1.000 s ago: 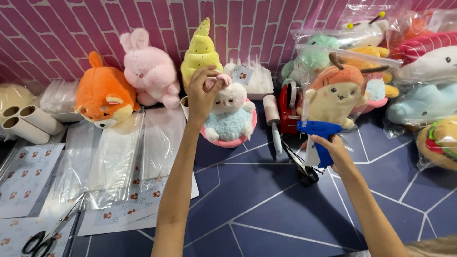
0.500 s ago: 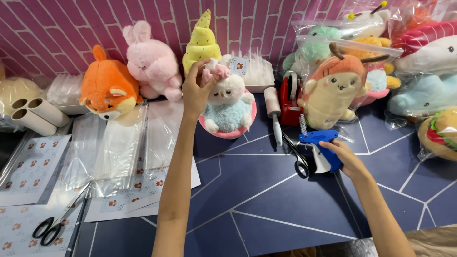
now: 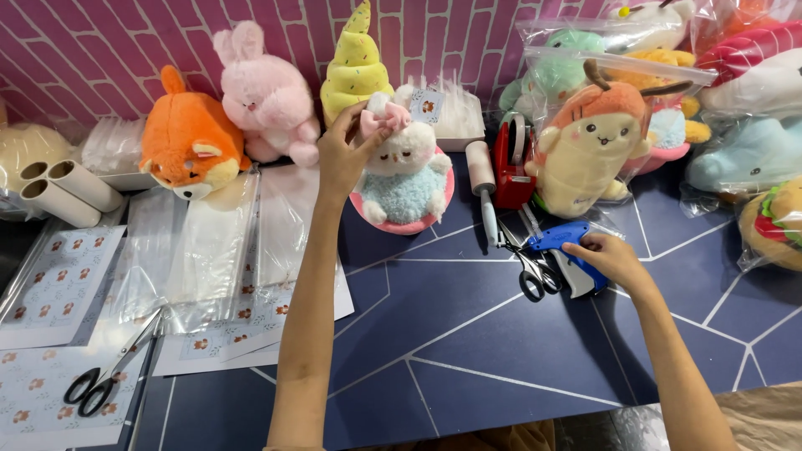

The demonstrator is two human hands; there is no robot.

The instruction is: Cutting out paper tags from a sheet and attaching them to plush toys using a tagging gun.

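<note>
My left hand point(image 3: 344, 150) reaches to the back of the table and pinches the pink bow on the head of a small white plush toy point(image 3: 404, 175) in a teal outfit that sits in a pink base. My right hand point(image 3: 608, 255) rests on a blue and white tagging gun point(image 3: 568, 255) lying on the dark blue table point(image 3: 468, 334), fingers curled over its handle. Black scissors point(image 3: 535, 271) lie just left of the gun.
An orange fox plush point(image 3: 188, 142), pink bunny point(image 3: 263, 92) and yellow cone plush point(image 3: 355, 67) line the brick wall. A lint roller point(image 3: 482, 171), red tape dispenser point(image 3: 511, 163), tan plush point(image 3: 585, 146), bagged plush toys, clear bags point(image 3: 209, 242), sticker sheets point(image 3: 50, 284) and second scissors point(image 3: 104, 376) surround.
My right hand has lowered the blue tagging gun from in front of the tan plush down onto the table. My left hand stays on the white plush's bow.
</note>
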